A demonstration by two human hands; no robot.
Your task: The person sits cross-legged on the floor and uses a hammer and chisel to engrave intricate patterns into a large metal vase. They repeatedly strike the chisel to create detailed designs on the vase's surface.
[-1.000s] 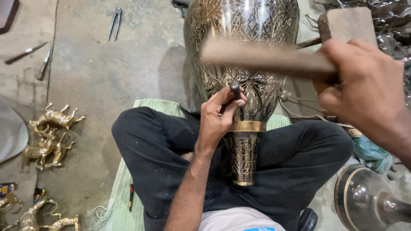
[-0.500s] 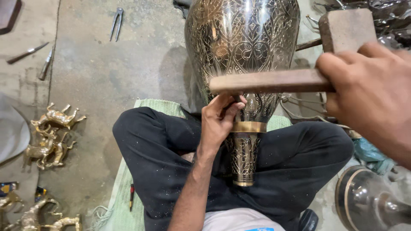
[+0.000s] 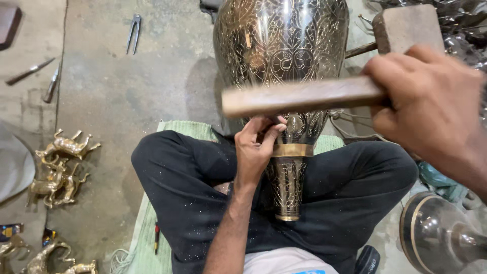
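A big engraved metal vase [image 3: 281, 45] is laid across the lap, long axis running away from the body, wide belly pointing out toward the concrete floor [image 3: 152, 76] and the narrow foot aimed back at the torso, wedged between crossed legs in dark trousers [image 3: 193, 193]. A green mat [image 3: 147, 233] is spread underneath. A wooden mallet [image 3: 299, 96] is held crosswise over the vase neck, handle clamped in the right hand [image 3: 431, 111], blurred. The left hand [image 3: 258, 147] is closed around a small tool pressed to the neck just above the brass band [image 3: 293, 150]; the tool itself is mostly hidden. Brass horse figurines [image 3: 58, 167] are scattered on the left, pliers [image 3: 134, 31] farther off.
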